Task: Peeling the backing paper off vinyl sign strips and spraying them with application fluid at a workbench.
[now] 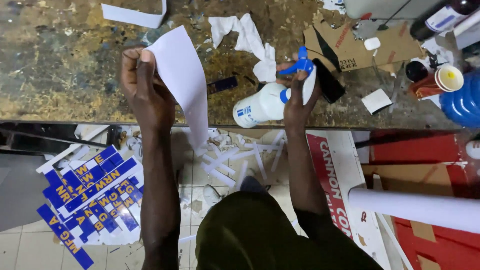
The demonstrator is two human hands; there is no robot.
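Crumpled white paper (247, 37), torn cardboard (357, 47) and a dark flat strip (327, 80) lying on the stained table (60, 65) around the work. Left hand (145, 87) pinching a curved white sheet (182, 80), hanging down past the table edge. Right hand (297, 97) closed around a white spray bottle (262, 105), long axis level, base pointing left, blue trigger (300, 65) up. Nozzle hard to make out; blue-and-yellow strips (90, 192) on the floor.

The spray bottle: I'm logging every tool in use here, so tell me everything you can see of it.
The spray bottle is white plastic with a blue trigger head and a blue collar at the neck, and a blue-printed label near its base. It is tipped on its side above the workbench, base pointing left. The right hand grips its neck, fingers on the trigger. Its fill level cannot be seen.
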